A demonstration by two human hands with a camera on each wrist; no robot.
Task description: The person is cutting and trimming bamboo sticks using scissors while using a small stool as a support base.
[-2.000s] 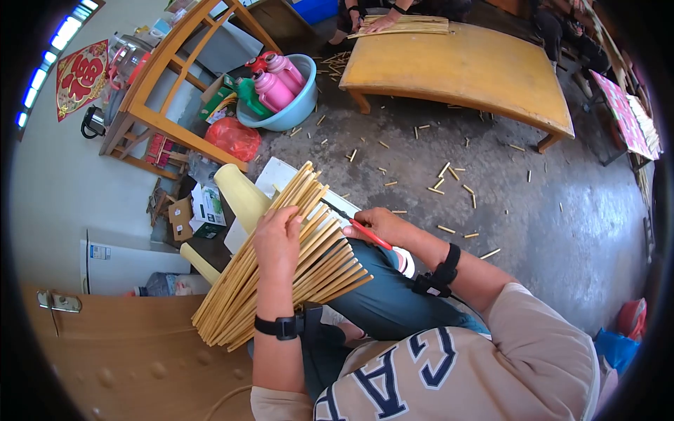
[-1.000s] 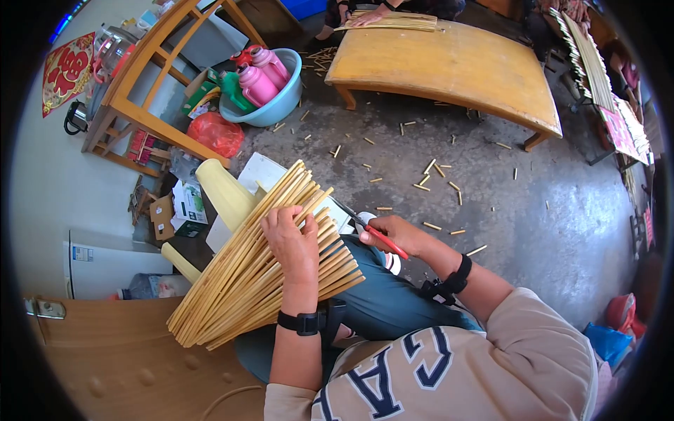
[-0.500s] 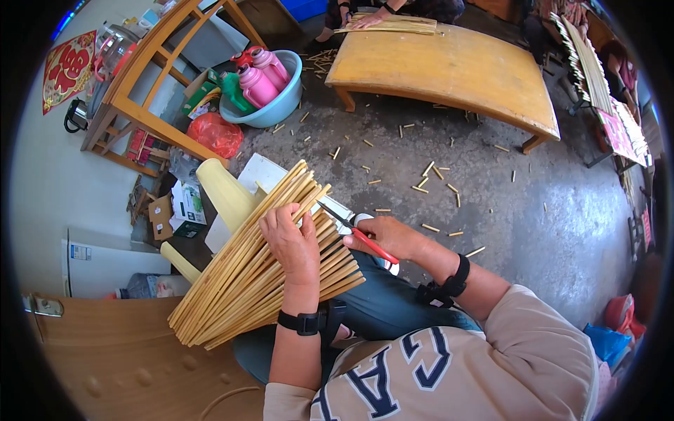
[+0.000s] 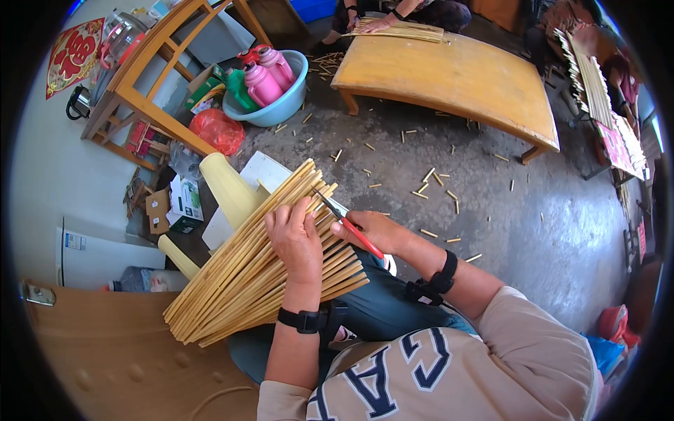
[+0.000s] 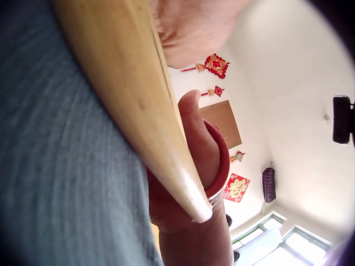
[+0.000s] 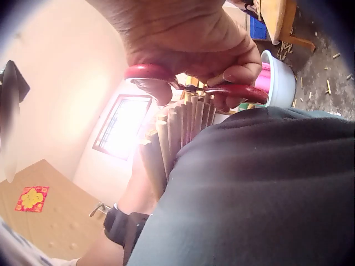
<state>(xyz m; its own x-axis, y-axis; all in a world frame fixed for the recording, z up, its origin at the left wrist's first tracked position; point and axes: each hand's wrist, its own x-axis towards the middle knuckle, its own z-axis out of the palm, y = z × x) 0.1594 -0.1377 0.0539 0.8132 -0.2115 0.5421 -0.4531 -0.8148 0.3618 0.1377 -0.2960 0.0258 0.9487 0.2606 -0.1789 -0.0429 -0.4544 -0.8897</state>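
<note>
A fanned bundle of thin tan sticks (image 4: 235,284) lies slantwise across the person's lap. The left hand (image 4: 293,242) rests over its upper part, with thumb and fingers gripping some sticks near their upper ends. In the right hand (image 4: 379,230) is a pair of red-handled scissors (image 4: 365,241), whose dark blades reach in among the stick tips beside the left fingers. From the right wrist, the thumb and fingers sit in the spread red handles (image 6: 150,72), with cut stick ends (image 6: 175,119) just behind. One stick (image 5: 127,83) looms large in the left wrist view.
Ahead stands a low yellow table (image 4: 449,67), where another person's hands (image 4: 379,23) hold more sticks. Short stick pieces (image 4: 428,174) litter the floor. A blue basin (image 4: 263,116) with pink flasks stands left, near a wooden frame (image 4: 165,77). A brown panel (image 4: 119,337) is at lower left.
The right hand first drew back a little from the bundle, then brought the scissors back up and left until the blades met the stick tips. The left hand keeps its grip.
</note>
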